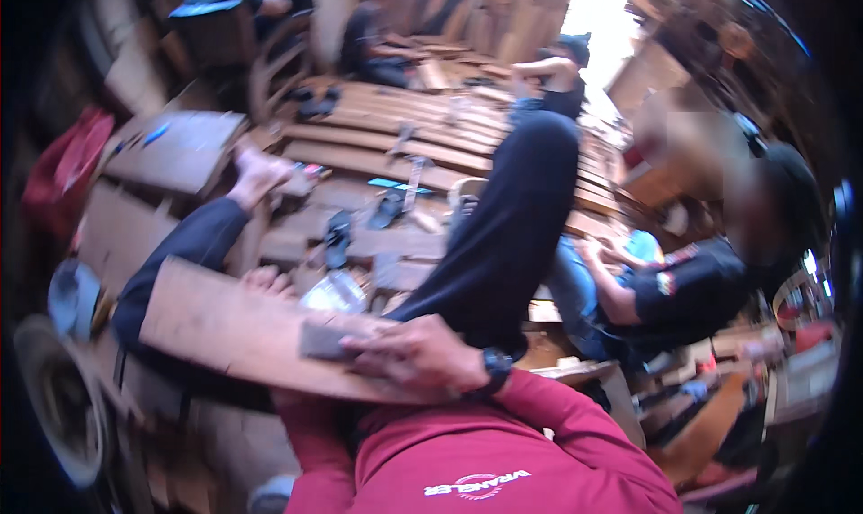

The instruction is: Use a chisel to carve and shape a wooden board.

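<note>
A long wooden board [207,316] lies tilted across my lap, over my dark-trousered legs. My right hand [413,357], with a dark watch at the wrist, presses on a small grey block [325,339] lying flat on the board's top face, its fingers curled onto it. My left hand [297,397] is at the board's near edge, mostly hidden beneath it, so its fingers do not show. A pale translucent item [331,294] lies just beyond the board, beside my bare foot. The picture is somewhat blurred.
A co-worker [683,289] sits close at my right; others [369,46] are at the back. Stacked planks [378,109], a hammer [415,177] and sandals [337,240] lie ahead. At left are a red bag [63,181] and a round pale object [54,397].
</note>
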`<state>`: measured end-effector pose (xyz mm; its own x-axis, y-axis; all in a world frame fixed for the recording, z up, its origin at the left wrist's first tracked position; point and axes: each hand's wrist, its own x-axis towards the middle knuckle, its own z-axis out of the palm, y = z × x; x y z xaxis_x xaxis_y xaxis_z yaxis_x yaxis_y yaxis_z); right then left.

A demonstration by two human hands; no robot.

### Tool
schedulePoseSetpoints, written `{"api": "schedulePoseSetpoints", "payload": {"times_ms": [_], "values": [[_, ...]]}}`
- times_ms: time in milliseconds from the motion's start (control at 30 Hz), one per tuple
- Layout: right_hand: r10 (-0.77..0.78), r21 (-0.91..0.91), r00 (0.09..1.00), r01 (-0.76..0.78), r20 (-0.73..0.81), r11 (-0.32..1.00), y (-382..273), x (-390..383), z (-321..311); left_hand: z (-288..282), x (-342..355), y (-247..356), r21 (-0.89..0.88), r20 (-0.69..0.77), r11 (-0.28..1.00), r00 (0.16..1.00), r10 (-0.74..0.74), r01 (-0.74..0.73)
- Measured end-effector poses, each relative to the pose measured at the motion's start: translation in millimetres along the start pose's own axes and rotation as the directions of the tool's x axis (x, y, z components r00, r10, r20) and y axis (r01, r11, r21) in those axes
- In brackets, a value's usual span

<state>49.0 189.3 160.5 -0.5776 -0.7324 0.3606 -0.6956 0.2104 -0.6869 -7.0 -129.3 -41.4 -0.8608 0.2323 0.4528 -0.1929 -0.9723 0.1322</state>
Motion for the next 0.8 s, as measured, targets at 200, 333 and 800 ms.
{"api": "schedulePoseSetpoints", "payload": {"times_ms": [200, 333, 800], "values": [[0.063, -0.171, 0.993, -0.045, 0.102, 0.984, 15, 3, -4, 21, 27, -42, -0.039, 0.086, 0.983, 0.979, 0.183, -0.18], [0.109, -0.095, 0.99, -0.101, 0.091, 0.99, 25, -9, -10, 25, 17, -35, 0.014, 0.066, 0.971, 0.969, 0.238, -0.239], [0.203, 0.023, 0.97, -0.208, 0.132, 0.978, 35, -6, -14, 33, 21, -42, -0.014, 0.019, 0.966, 0.966, 0.259, -0.259]]}}
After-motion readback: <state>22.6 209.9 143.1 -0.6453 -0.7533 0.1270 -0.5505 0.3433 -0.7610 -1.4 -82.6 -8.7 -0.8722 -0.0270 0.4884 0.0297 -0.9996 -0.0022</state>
